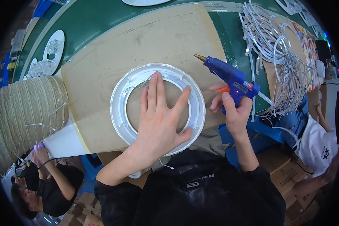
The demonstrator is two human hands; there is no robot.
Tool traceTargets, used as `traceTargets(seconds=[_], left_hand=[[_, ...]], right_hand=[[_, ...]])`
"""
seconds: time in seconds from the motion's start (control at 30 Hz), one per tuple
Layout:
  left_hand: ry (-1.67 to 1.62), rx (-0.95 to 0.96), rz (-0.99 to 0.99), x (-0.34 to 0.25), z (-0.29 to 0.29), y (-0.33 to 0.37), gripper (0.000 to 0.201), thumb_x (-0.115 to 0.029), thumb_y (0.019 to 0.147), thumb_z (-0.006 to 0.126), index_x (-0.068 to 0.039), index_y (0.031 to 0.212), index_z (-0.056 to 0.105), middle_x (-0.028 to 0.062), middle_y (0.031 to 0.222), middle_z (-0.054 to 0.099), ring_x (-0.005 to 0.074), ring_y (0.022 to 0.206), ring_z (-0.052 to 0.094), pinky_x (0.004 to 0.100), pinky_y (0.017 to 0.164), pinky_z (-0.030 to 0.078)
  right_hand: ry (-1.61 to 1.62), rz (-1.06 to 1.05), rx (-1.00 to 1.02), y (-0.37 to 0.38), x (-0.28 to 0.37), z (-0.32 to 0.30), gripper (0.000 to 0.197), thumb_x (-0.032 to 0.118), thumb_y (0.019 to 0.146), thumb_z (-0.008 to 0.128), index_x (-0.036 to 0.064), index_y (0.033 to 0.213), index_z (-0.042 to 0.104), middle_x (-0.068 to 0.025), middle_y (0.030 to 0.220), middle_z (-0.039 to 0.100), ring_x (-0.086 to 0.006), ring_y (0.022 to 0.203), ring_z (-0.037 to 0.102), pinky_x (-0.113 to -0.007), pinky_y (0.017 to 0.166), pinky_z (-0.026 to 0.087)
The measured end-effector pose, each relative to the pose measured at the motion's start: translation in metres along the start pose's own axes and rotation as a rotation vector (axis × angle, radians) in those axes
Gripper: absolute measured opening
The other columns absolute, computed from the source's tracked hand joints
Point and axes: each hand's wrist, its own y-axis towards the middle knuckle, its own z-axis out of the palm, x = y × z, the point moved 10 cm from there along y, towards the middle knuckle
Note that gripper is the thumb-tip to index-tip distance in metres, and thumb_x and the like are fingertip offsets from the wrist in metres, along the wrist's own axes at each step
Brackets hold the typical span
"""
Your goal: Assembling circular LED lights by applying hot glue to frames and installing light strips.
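A white ring-shaped housing [118, 88] lies flat on the brown board, a thin wire running inside its channel near the upper left. My left hand [158, 113] is spread palm down over it, with the fingertips on its far side and the thumb at its near right part. The hand grips nothing. In my right hand [235, 113] is a blue hot glue gun [226, 73], its handle held in my fingers near the orange trigger. The brass-coloured nozzle points to the upper left, beyond the ring's far right edge. A glue stick shows at the gun's back end.
Brown cardboard [139, 41] covers part of the green table [90, 26]. A large wrapped roll [30, 113] stands at left. White strips with wires [267, 45] are heaped at right. White discs with clear parts [54, 52] sit far left. Other people work at both sides.
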Motion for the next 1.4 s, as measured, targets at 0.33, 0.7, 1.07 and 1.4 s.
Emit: traceTargets(seconds=[0.33, 0.7, 1.07, 1.4], left_hand=[[0.035, 0.018, 0.005, 0.004, 0.000, -0.001, 0.084, -0.037, 0.064, 0.081, -0.019, 0.139, 0.050, 0.0386, 0.147, 0.020, 0.0521, 0.140, 0.018, 0.0568, 0.109, 0.025], [0.027, -0.028, 0.026, 0.000, -0.006, -0.004, 0.082, -0.036, 0.065, 0.083, -0.016, 0.137, 0.050, 0.0405, 0.145, 0.024, 0.0505, 0.141, 0.019, 0.0557, 0.111, 0.022], [0.091, -0.055, 0.030, 0.002, -0.010, -0.008, 0.078, -0.036, 0.068, 0.081, -0.015, 0.137, 0.050, 0.0342, 0.146, 0.028, 0.0495, 0.140, 0.021, 0.0556, 0.111, 0.024], [0.005, -0.171, -0.005, 0.025, -0.035, -0.009, 0.063, -0.021, 0.073, 0.078, -0.010, 0.129, 0.053, 0.0166, 0.147, 0.038, 0.0434, 0.143, 0.022, 0.0518, 0.113, 0.027]], right_hand=[[0.009, -0.002, 0.005, 0.000, 0.001, 0.000, 0.032, 0.012, 0.097, 0.049, -0.0075, 0.123, 0.051, -0.0165, 0.104, 0.067, -0.0128, 0.065, 0.063, -0.024, 0.054, 0.050], [0.007, -0.007, 0.013, -0.002, 0.002, 0.000, 0.031, 0.011, 0.097, 0.048, -0.0073, 0.121, 0.053, -0.0156, 0.104, 0.067, -0.0120, 0.066, 0.062, -0.024, 0.056, 0.050], [0.031, -0.022, -0.018, -0.004, 0.002, -0.001, 0.028, 0.011, 0.097, 0.048, -0.0064, 0.118, 0.055, -0.0143, 0.101, 0.068, -0.0117, 0.065, 0.062, -0.024, 0.056, 0.050], [-0.002, -0.030, -0.016, -0.005, 0.001, 0.000, 0.028, 0.011, 0.097, 0.049, -0.0062, 0.119, 0.054, -0.0148, 0.102, 0.068, -0.0116, 0.065, 0.062, -0.024, 0.055, 0.050]])
